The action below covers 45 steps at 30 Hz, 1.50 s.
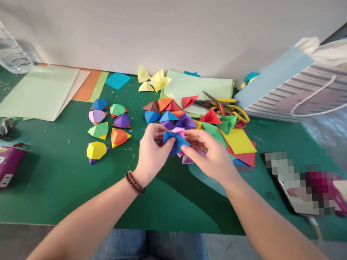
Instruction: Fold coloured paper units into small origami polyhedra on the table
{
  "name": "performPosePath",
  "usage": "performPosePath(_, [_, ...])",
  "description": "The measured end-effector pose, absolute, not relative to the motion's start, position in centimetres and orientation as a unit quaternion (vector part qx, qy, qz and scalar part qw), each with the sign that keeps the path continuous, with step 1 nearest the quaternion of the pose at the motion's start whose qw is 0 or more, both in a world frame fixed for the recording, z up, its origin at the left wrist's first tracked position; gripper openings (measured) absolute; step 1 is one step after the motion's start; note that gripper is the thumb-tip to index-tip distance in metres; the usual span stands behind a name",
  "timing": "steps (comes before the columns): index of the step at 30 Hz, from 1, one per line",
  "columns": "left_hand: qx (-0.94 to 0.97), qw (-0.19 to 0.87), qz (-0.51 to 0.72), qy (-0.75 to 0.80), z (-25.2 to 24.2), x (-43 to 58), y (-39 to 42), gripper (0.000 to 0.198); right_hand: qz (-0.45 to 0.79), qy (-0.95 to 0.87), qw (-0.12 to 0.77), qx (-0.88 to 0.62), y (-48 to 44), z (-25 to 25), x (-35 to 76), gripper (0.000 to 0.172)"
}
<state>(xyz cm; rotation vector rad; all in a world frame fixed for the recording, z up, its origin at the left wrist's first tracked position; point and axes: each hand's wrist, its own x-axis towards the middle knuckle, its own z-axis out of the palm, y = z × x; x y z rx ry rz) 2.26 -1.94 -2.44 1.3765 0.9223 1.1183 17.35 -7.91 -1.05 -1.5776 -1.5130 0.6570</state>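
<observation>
A blue folded paper piece point(176, 141) is held between my two hands above the green table. My left hand point(155, 149) pinches its left side, thumb on top. My right hand point(206, 149) grips the right side with thumb and fingers. Behind and beneath lie folded pieces in purple point(185, 121), blue point(152, 116), red point(211, 117) and green point(228, 123). To the left, several two-coloured folded pieces stand in two columns, among them a yellow one point(97, 151) and an orange one point(120, 137).
Scissors point(240, 114) lie right of the pile, near yellow paper point(240, 140). A striped bag point(302, 84) and a phone point(292, 184) are at the right. Pale sheets point(38, 92), a bottle point(1, 43) and a purple box point(2, 167) are at the left.
</observation>
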Motion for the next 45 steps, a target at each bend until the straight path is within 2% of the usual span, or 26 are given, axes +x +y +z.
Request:
performPosePath(3, [0.639, 0.510, 0.431, 0.381, -2.1, 2.3, -2.3, 0.012, 0.171, -0.614, 0.412, -0.651, -7.9, -1.2, 17.4, 0.015])
performPosePath(5, [0.658, 0.511, 0.409, 0.373, -1.9, 2.3, -2.5, 0.013, 0.125, -0.626, 0.411, -0.651, -8.0, -1.2, 17.4, 0.010])
performPosePath(9, [0.665, 0.540, 0.381, 0.348, -2.1, 2.5, -2.5, 0.021, 0.056, -0.645, 0.404, -0.646, -8.1, -1.1, 17.4, 0.010])
performPosePath(14, [0.701, 0.500, 0.373, 0.345, -2.3, 2.3, -2.1, 0.031, 0.017, -0.662, 0.395, -0.637, -8.2, -0.8, 17.2, 0.015])
performPosePath(17, [0.715, 0.489, 0.365, 0.341, -2.2, 2.3, -2.0, 0.033, 0.022, -0.660, 0.392, -0.641, -8.2, -0.7, 17.2, 0.019])
performPosePath(21, [0.701, 0.505, 0.366, 0.346, -2.3, 2.3, -2.1, 0.037, 0.098, -0.641, 0.399, -0.649, -8.1, -0.8, 17.1, 0.020])
performPosePath(24, [0.674, 0.536, 0.360, 0.359, -2.5, 2.3, -2.0, 0.029, 0.141, -0.633, 0.396, -0.650, -8.0, -1.0, 16.8, 0.022])
performPosePath(27, [0.642, 0.562, 0.361, 0.376, -2.9, 2.3, -1.8, 0.021, 0.141, -0.645, 0.390, -0.642, -8.0, -1.2, 16.6, 0.022])
performPosePath(39, [0.507, 0.672, 0.380, 0.382, -3.3, 3.0, -2.4, 0.019, 0.104, -0.652, 0.390, -0.642, -7.9, -1.4, 16.3, 0.027])
performPosePath(45, [0.567, 0.645, 0.317, 0.402, -3.2, 2.8, -2.2, 0.025, 0.145, -0.670, 0.332, -0.648, -8.0, -0.7, 16.9, 0.034])
